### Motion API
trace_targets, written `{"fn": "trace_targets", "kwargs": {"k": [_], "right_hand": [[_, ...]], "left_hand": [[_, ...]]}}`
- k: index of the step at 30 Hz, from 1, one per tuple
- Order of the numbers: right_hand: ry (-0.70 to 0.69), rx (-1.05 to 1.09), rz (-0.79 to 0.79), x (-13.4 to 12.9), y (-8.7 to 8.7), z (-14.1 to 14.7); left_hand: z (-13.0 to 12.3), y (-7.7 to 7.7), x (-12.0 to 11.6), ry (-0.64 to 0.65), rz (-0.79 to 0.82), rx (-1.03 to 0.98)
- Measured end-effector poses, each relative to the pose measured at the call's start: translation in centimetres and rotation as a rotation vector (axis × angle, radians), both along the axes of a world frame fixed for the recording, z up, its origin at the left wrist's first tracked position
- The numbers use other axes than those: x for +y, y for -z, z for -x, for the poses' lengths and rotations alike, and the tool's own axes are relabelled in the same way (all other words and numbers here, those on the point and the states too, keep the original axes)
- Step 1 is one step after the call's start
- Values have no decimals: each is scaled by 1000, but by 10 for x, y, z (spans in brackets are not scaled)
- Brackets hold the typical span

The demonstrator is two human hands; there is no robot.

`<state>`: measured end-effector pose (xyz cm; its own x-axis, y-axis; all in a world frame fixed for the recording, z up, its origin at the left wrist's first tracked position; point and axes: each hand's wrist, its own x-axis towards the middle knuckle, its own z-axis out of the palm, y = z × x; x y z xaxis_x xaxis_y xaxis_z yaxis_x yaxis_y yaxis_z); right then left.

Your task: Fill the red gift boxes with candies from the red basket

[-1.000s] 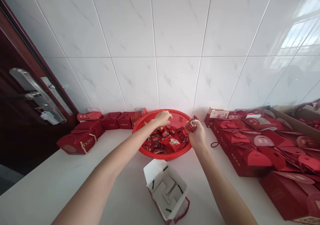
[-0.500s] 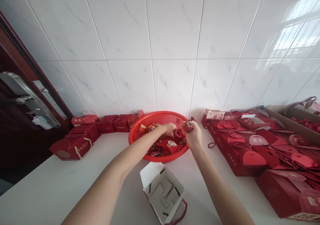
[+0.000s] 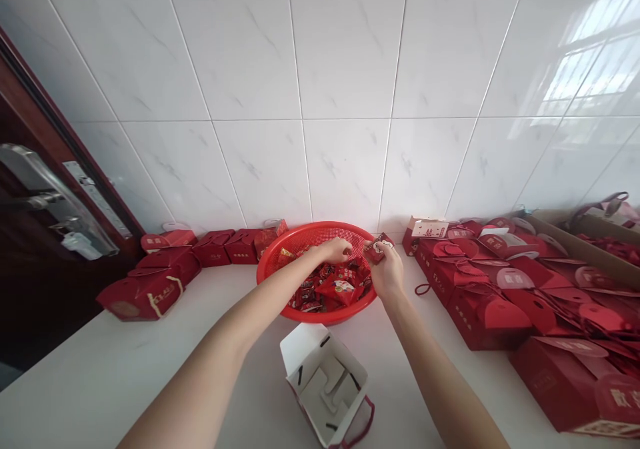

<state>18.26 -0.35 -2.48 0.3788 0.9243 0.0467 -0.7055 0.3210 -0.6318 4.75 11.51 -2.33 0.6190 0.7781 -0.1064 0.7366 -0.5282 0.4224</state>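
Over the red plastic basket (image 3: 269,288), my left hand (image 3: 336,250) hovers with its fingers curled closed; anything inside them is hidden from me. Red-wrapped packets of sweets (image 3: 340,289) lie heaped in the basket below it. At the basket's right rim, my right hand (image 3: 389,269) is closed on a dark red snack packet (image 3: 381,248) with pale printing. Nearer to me, between my forearms, an open gift box (image 3: 327,382) stands with its flaps up, its white inside bare and a dark red cord handle at its right.
Closed red gift boxes (image 3: 493,302) crowd the right side of the white table (image 3: 220,376). More red boxes (image 3: 145,292) line the left and back. A cardboard carton (image 3: 560,229) stands far right. Behind rises a tiled wall (image 3: 345,162); a door handle (image 3: 45,199) is at left.
My left hand has come up slightly from the sweets, and the red item that was at its fingers no longer shows there. My right hand has barely moved and keeps its packet.
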Motion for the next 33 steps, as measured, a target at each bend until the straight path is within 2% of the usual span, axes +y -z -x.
{"fn": "trace_targets", "kwargs": {"k": [4, 7, 11, 17, 23, 29, 33], "right_hand": [[5, -18, -2, 0, 1, 0], [-1, -34, -5, 0, 2, -1], [-6, -46, -12, 0, 1, 0], [-20, -58, -2, 0, -1, 2], [-57, -124, 36, -4, -2, 4], [-67, -141, 46, -6, -4, 5], [-35, -129, 53, -4, -2, 4]], "left_hand": [[-22, 16, -4, -2, 53, -38], [-27, 16, -6, 18, 101, -113], [-20, -1, -7, 65, 187, -261], [5, -30, -18, 82, 322, -549], [15, -41, -41, -7, 601, -883], [8, -41, -54, -13, 514, -963], [12, -43, -55, -3, 467, -940]]}}
